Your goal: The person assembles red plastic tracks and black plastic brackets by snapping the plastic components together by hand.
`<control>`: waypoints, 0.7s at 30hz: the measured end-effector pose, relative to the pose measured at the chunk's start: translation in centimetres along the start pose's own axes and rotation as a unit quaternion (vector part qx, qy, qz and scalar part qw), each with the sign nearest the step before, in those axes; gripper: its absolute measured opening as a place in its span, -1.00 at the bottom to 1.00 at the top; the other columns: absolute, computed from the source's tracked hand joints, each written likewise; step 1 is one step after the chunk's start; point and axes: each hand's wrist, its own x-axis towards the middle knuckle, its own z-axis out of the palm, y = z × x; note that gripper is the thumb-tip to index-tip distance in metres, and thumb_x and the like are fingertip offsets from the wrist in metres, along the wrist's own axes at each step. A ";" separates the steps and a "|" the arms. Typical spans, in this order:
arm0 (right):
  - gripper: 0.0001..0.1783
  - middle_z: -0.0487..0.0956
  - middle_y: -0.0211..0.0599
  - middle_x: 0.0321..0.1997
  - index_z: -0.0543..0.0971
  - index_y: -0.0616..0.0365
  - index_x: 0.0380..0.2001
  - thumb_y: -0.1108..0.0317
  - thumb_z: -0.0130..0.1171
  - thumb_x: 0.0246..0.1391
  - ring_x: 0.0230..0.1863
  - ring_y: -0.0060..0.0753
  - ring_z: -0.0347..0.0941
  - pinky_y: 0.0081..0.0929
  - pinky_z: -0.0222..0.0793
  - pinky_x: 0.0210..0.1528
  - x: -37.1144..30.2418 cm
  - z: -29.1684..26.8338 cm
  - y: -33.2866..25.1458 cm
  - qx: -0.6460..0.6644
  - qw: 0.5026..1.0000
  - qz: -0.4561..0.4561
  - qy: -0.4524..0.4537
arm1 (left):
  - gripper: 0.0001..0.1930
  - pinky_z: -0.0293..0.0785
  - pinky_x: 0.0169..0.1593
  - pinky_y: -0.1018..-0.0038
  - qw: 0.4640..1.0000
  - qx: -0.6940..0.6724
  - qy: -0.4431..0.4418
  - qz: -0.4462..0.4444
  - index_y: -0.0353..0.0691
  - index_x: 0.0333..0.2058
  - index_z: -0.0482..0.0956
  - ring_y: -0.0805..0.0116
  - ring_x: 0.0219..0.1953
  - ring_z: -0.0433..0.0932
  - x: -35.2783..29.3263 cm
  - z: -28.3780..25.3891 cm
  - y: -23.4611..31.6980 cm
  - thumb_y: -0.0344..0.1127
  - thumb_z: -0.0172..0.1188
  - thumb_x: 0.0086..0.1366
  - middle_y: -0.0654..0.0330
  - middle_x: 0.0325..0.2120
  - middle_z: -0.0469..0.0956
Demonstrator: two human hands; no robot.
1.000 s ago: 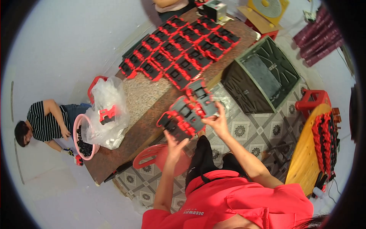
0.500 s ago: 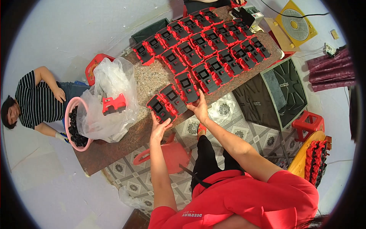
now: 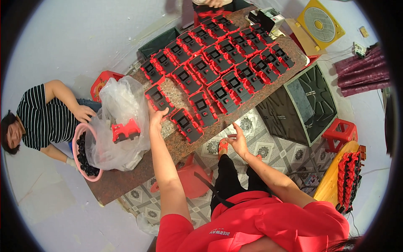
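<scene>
My left hand (image 3: 157,116) is closed on the lower end of a red-and-black plastic casing (image 3: 159,100), a flat black panel in a red frame with a square recess. That casing lies at the left end of the middle of the spread on the stone-topped table. A similar casing (image 3: 187,126) rests near the table's front edge, close to my left hand. Beyond it, several more casings (image 3: 223,96) lie in slanting rows. My right hand (image 3: 238,143) hovers off the front edge, fingers apart, holding nothing.
Left on the table (image 3: 113,185) are a clear plastic bag (image 3: 121,96), a red part (image 3: 126,130) and a pink basket (image 3: 77,147) of black pieces. A co-worker (image 3: 50,113) sits there; another person (image 3: 212,5) is across. Black crates (image 3: 308,105) and a red stool (image 3: 341,135) stand right.
My left hand has carried one casing away from the front edge, back and to the left. My right hand has moved off the casings toward me. The co-worker's hand has shifted toward the bag.
</scene>
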 end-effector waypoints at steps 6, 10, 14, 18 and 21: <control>-0.11 0.22 -0.08 0.31 0.14 0.14 0.33 0.64 0.25 -0.09 -0.13 -0.40 0.53 -0.45 0.50 -0.12 -2.8 -4.8 3.3 -0.057 0.996 0.031 0.064 | 0.11 0.32 0.08 0.05 0.980 -0.145 -0.136 -0.031 0.31 0.38 -0.27 0.14 0.09 0.42 4.2 3.1 -2.3 -0.40 0.40 0.09 0.13 0.20 0.29; -0.16 0.29 -0.06 0.22 0.19 0.15 0.30 0.64 0.24 -0.08 -0.16 -0.35 0.57 -0.42 0.50 -0.12 -4.0 -5.5 4.8 -0.057 0.994 0.041 0.086 | 0.05 0.30 0.13 0.15 0.989 -0.135 -0.064 0.019 0.15 0.40 -0.31 0.15 0.10 0.41 3.2 2.7 -3.3 -0.29 0.34 0.18 0.05 0.22 0.27; -0.22 0.32 -0.10 0.21 0.24 0.15 0.27 0.66 0.22 -0.07 -0.15 -0.36 0.56 -0.46 0.51 -0.12 -4.7 -6.8 7.0 -0.046 0.993 0.020 0.106 | -0.38 0.36 0.08 0.32 0.976 -0.039 0.119 0.180 -0.16 0.30 0.17 0.23 0.02 0.44 -3.3 -0.4 -7.0 -0.20 0.18 0.34 0.02 0.09 0.40; -0.31 0.34 -0.11 0.20 0.32 0.21 0.21 0.65 0.20 -0.05 -0.13 -0.35 0.57 -0.46 0.51 -0.09 -6.7 -10.4 10.1 -0.024 0.987 0.063 0.145 | -0.73 0.42 -0.10 0.39 0.887 0.169 0.315 0.294 -0.37 -0.08 0.43 0.17 -0.11 0.46 -14.8 -3.1 -11.7 -0.30 0.09 0.36 -0.02 -0.11 0.45; -0.39 0.36 -0.09 0.19 0.38 0.24 0.16 0.62 0.20 -0.04 -0.15 -0.34 0.58 -0.47 0.51 -0.11 -8.9 -11.9 11.8 -0.060 0.983 0.106 0.137 | -0.61 0.38 0.00 0.25 0.811 0.432 0.328 0.221 -0.35 -0.01 0.38 0.01 -0.01 0.42 -20.1 -8.2 -19.7 -0.34 0.19 0.21 -0.07 -0.02 0.40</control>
